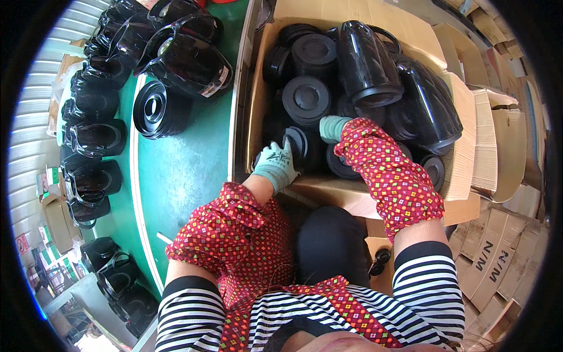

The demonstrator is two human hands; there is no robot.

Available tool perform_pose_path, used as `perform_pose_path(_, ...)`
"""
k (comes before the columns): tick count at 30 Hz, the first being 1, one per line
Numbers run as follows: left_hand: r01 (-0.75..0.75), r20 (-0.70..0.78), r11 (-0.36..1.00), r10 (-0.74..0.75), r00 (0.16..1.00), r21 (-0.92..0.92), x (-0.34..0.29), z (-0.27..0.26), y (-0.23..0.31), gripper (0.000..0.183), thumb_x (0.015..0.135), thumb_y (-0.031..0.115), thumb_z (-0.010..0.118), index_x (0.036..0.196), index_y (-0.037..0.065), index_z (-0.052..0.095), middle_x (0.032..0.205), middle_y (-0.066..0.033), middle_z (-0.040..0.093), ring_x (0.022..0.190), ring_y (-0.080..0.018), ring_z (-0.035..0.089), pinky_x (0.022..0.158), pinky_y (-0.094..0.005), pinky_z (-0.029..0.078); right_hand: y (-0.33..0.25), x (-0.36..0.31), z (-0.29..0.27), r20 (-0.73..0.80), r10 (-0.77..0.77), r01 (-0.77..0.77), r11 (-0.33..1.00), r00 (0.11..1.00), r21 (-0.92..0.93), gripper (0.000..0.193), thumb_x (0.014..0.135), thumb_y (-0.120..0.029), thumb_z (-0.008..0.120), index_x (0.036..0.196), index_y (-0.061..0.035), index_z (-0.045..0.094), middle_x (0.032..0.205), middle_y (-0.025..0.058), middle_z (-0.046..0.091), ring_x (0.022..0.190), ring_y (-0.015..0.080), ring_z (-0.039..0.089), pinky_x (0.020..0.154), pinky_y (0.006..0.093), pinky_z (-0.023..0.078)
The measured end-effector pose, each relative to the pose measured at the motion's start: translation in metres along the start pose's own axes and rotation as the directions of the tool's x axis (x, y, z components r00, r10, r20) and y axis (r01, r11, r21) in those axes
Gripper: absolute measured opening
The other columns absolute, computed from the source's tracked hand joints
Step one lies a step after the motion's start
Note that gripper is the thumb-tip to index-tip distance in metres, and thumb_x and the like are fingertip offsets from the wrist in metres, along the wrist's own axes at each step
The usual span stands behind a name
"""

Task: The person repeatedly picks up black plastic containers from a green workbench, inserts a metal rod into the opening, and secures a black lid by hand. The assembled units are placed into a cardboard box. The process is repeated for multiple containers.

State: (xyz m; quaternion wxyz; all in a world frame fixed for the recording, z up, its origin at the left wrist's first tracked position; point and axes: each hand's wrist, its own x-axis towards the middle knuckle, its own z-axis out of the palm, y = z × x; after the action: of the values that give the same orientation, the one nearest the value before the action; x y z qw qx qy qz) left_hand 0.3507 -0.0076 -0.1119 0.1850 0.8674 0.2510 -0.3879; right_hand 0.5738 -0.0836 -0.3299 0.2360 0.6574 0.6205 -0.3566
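Both of my hands wear pale green gloves and reach into an open cardboard box [305, 186] of glossy black parts. At the box's near left corner, my left hand [277, 166] grips the edge of a black round part [298, 142] with a flat, disc-like end. My right hand [334, 128] is just right of that part, down among the black pieces; its fingertips are hidden. Beyond my hands lie more round parts [306, 98], with ringed ends facing up. A tall black jug [366, 64] leans over them, and a second jug [431, 105] lies to its right.
Left of the box runs a green worktable [176, 176] with a raised edge. On it stand a stack of black rings [158, 110], a large black jug [190, 61] and a row of black jugs [97, 138]. Cardboard boxes [492, 252] are piled at right.
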Motion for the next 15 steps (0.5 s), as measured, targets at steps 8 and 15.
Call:
perform_pose_path(8, -0.195, -0.143, 0.972, 0.213, 0.967, 0.130, -0.024, 0.014, 0.011, 0.098, 0.093, 0.065, 0.066, 0.155, -0.006, 0.040, 0.159, -0.0422, 0.034, 0.143, -0.0546, 0.044, 0.120, -0.0551, 0.039, -0.011, -0.006, -0.004, 0.159, 0.095, -0.127, 0.970, 0.983, 0.208, 0.025, 0.090, -0.023, 0.067, 0.103, -0.0075, 0.081, 0.100, 0.0195, 0.077, 0.090, 0.0372, 0.076, 0.079, 0.0478, 0.060)
perform_pose_path(15, -0.211, -0.083, 0.975, 0.216, 0.973, 0.068, -0.025, 0.004, 0.004, 0.099, 0.096, 0.066, 0.062, 0.153, -0.012, 0.040, 0.148, -0.0387, 0.050, 0.134, -0.0520, 0.054, 0.113, -0.0519, 0.046, -0.007, -0.020, -0.010, 0.151, 0.075, -0.144, 0.843, 0.986, 0.519, 0.028, 0.093, -0.025, 0.065, 0.108, -0.0067, 0.080, 0.105, 0.0190, 0.077, 0.093, 0.0363, 0.076, 0.083, 0.0476, 0.060)
